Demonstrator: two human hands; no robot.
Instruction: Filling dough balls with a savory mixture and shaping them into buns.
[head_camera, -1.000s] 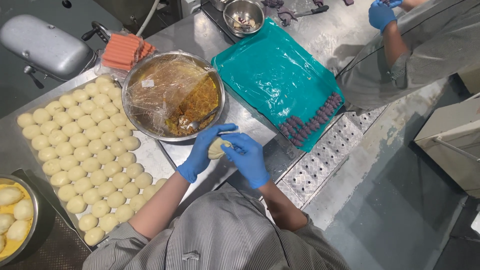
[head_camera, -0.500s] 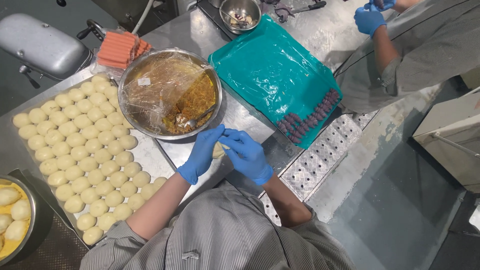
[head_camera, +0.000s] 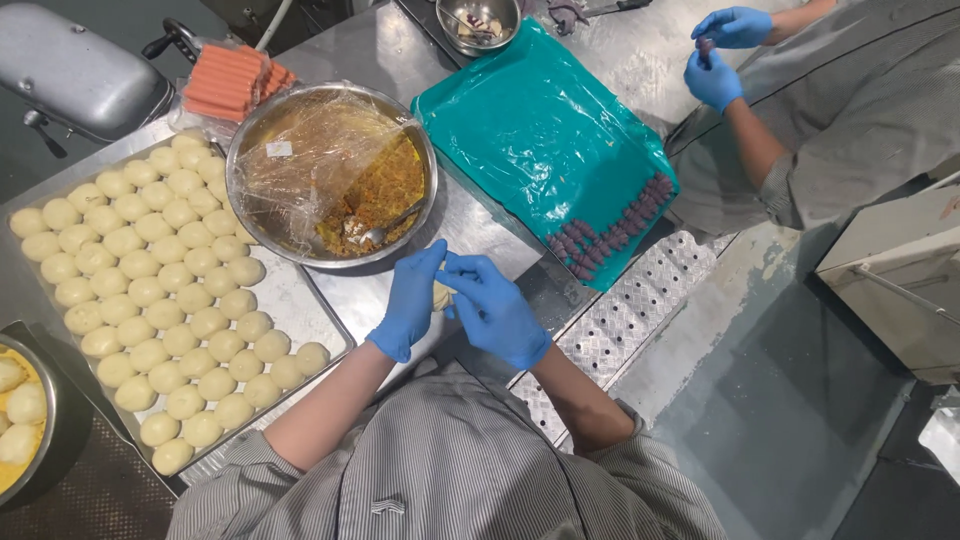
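Dough piece (head_camera: 441, 296), pale and small, sits pinched between the person's two blue-gloved hands just above the steel table's (head_camera: 480, 215) near edge, in front of the big foil-lined bowl of orange-brown filling (head_camera: 335, 172). The left hand (head_camera: 412, 300) curls its fingers closed around the dough's left side, and the right hand (head_camera: 495, 308) folds over it from the other side, fingers bent shut onto it. To the left, a metal tray (head_camera: 290, 300) carries rows of finished dough balls (head_camera: 150, 280); a teal sheet (head_camera: 535, 130) to the right holds a line of dark purple pieces (head_camera: 615, 228). The dough hangs close to the table's edge, so a loose grip could, I think, let it drop toward the tread-plate floor (head_camera: 620, 320); too hard a squeeze might split it and push filling out. Most of the dough is covered by the gloves, so its shape and whether it is sealed cannot be told. A co-worker's gloved hands (head_camera: 722, 55) work something small at top right, too tiny to make out.
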